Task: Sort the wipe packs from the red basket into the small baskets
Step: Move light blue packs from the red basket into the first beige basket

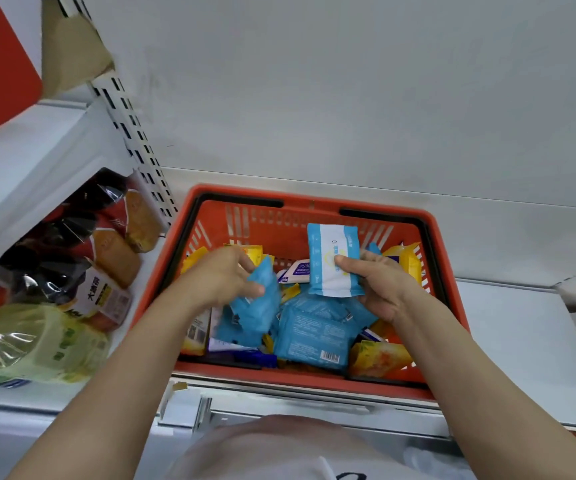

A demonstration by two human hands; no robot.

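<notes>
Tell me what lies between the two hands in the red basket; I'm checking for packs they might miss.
In the head view, a white alcohol wipe pack lies flat between the left hand and the right hand.

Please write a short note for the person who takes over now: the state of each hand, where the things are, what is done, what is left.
Left hand: grip on a blue pack inside the red basket.
Right hand: grip on a blue-and-white pack, held upright above the pile.
Red basket stands on the shelf, with many blue and yellow packs in it.
Small baskets: not in view.
Done: nothing visibly sorted. Left: place both held packs, then the rest.
</notes>
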